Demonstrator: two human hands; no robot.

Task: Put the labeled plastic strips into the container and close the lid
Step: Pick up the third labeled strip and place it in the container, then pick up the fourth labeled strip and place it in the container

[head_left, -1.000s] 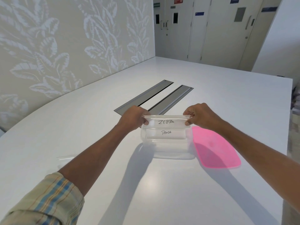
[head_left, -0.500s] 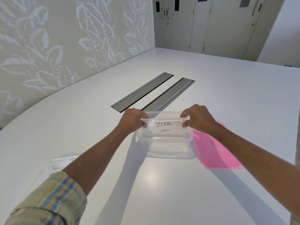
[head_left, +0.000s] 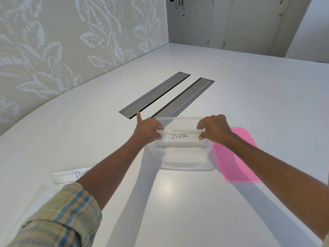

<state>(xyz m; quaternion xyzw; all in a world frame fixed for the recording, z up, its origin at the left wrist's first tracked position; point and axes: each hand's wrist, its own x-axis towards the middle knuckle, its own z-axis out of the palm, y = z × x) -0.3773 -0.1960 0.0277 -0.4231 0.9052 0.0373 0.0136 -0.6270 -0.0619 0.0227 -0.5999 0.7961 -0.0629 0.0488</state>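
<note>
A clear plastic container (head_left: 185,163) stands open on the white table. Across its top, partly inside, I hold a clear strip labeled ZEBRA (head_left: 179,136) by both ends. My left hand (head_left: 148,130) pinches the left end, index finger pointing away. My right hand (head_left: 213,129) pinches the right end. The strip hides whatever lies lower in the container. A pink lid (head_left: 236,157) lies flat just right of the container. Another labeled strip (head_left: 69,175), reading "BEA…", lies at the left, partly behind my left forearm.
Two grey recessed panels (head_left: 156,94) run diagonally in the table beyond the container. A patterned wall (head_left: 71,41) borders the table's left side. A further clear piece (head_left: 44,191) lies near my left sleeve.
The ZEBRA strip has sunk lower into the container, hiding the PANDA strip below it. My head has tilted down, bringing the strip at the left into view.
</note>
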